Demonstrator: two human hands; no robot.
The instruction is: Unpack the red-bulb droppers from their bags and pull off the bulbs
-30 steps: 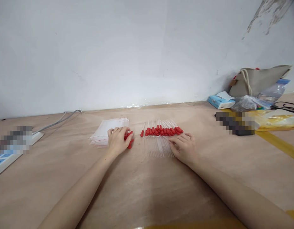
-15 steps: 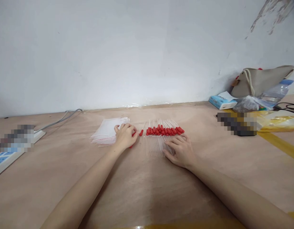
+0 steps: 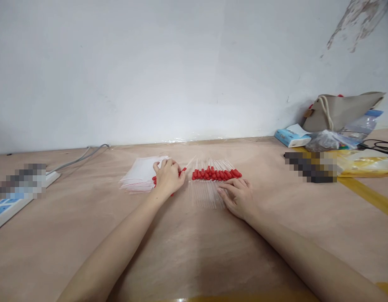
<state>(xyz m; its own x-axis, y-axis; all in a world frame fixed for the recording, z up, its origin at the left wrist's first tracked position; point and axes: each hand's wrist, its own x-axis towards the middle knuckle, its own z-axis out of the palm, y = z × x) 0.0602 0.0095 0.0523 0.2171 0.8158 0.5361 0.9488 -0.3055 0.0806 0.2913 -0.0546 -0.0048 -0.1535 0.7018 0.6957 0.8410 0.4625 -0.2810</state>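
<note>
My left hand is closed on a stick with a red cap, its white shaft pointing up and to the right. More red caps lie under and beside this hand, partly covered. To the right, several red-capped white sticks lie in a row, shafts toward the wall. Just in front of them is a row of thin clear tubes. At that row's right end my right hand has thumb and fingers drawn together on what looks like a clear tube; the fingertips hide part of it.
A stack of white, red-edged bags lies left of my left hand. A power strip with a grey cable is at far left. To the right are a blue tissue pack, a blurred dark object, a grey bag and plastic bags.
My left hand has closed on a red-capped stick, which now tilts up to the right. My right thumb and fingers have come closer together over the tubes.
</note>
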